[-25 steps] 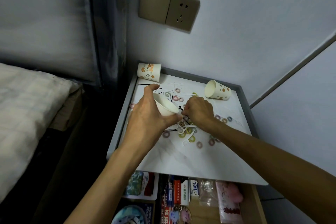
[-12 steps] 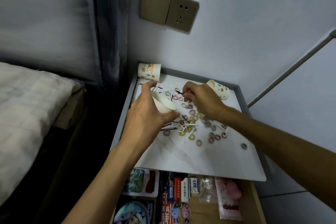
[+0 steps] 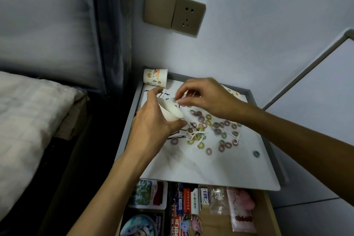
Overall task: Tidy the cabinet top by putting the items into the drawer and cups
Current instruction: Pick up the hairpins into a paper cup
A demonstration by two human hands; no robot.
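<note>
White cabinet top (image 3: 191,168): my right hand (image 3: 206,97), pinching a tiny item (image 3: 181,99), has risen over the white paper cup (image 3: 170,111) my left hand (image 3: 151,126) grips; drop-in looks next.

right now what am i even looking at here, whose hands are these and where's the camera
No machine here: a person works with two bare hands, filmed by one wide camera worn on the head, looking down. The left hand grips a white paper cup, tilted. The fingers of the right hand pinch a small item just over it, too blurred to name. Below lies the cabinet top, strewn with coloured rings, white picks and black hairpins. A printed cup sits at the back left corner; another cup lies partly hidden behind the right hand. At the bottom, an open drawer holds packets.
</note>
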